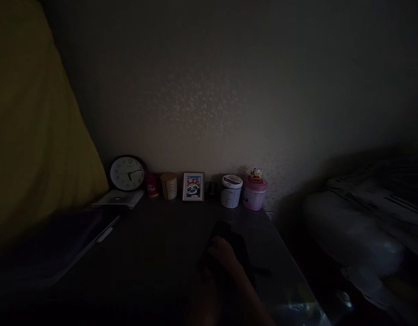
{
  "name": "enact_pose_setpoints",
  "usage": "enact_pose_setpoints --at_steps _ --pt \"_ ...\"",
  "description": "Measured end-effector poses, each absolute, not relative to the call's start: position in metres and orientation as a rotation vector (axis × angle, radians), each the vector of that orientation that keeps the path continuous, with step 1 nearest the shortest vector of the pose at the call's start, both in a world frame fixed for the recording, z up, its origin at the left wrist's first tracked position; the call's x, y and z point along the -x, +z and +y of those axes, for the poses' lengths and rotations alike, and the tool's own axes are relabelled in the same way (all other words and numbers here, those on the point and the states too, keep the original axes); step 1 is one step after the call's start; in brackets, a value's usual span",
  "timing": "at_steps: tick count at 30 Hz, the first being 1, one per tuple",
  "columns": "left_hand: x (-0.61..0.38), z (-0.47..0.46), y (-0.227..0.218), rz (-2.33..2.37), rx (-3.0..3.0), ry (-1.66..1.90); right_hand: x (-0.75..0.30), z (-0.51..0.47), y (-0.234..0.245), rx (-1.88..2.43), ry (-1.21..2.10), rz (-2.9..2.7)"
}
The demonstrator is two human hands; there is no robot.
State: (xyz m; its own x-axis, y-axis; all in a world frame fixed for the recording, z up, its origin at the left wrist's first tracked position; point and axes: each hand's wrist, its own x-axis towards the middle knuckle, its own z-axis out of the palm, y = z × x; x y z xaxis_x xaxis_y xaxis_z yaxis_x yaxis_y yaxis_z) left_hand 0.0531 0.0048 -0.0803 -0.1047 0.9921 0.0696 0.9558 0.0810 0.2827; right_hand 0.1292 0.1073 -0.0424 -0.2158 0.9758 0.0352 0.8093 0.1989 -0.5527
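A black, soft-looking item lies on the dark table, with a thin strap or cord trailing off to the right. Its exact kind is lost in the dimness. My right hand rests on its upper part, fingers curled closed on it. Lower and to the left, my left hand is close against the same black item. Deep shadow hides the fingers of that hand.
Along the wall stand a round clock, a red can, a woven-look container, a framed panda picture, a white tub and a pink tub topped by a figurine. A yellow curtain hangs left.
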Motion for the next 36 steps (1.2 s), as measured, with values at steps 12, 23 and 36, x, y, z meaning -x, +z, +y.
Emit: enact_pose_setpoints --at_steps 12,23,36 --pt "-0.047 0.006 -0.101 2.07 -2.228 0.608 -0.126 0.101 -0.044 1.559 0.427 -2.484" --pt "-0.059 0.016 -0.129 2.18 -2.198 0.624 -0.148 0.077 -0.051 1.138 0.532 -2.205" --pt "-0.066 0.007 -0.101 2.334 -2.072 0.396 -0.155 0.14 -0.064 1.219 0.252 -2.325"
